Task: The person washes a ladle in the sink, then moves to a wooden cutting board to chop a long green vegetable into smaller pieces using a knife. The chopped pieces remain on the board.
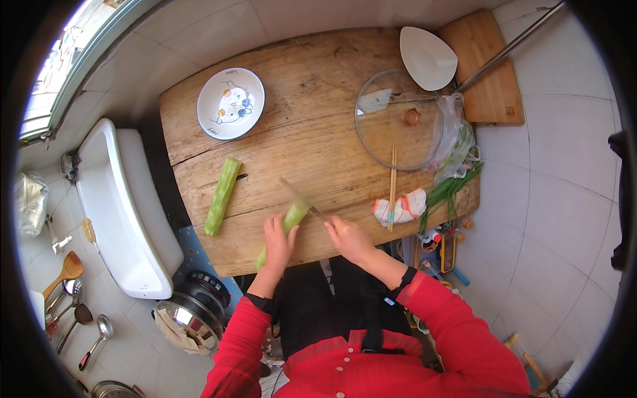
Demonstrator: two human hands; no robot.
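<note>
My left hand (pixel 279 240) holds a peeled green stalk, likely celtuce (pixel 296 214), down on the wooden table (pixel 318 134). Its lower end sticks out beyond my wrist toward the table's front edge. In my right hand (pixel 350 241) is a knife (pixel 318 215), its blade blurred and lying across the stalk's upper end. A second peeled stalk (pixel 222 196) lies apart to the left. Farther back on the left sits a white bowl (pixel 231 103) with a cartoon drawing inside; no food shows in it.
At the right are a glass lid (pixel 383 134), a white dish (pixel 429 58), a plastic bag (pixel 450 134), green onions (pixel 453 191), and chopsticks (pixel 393 174) over a white cloth (pixel 410 206). A cutting board (pixel 485 74) leans on the wall. Left of the table is a white sink (pixel 112 209).
</note>
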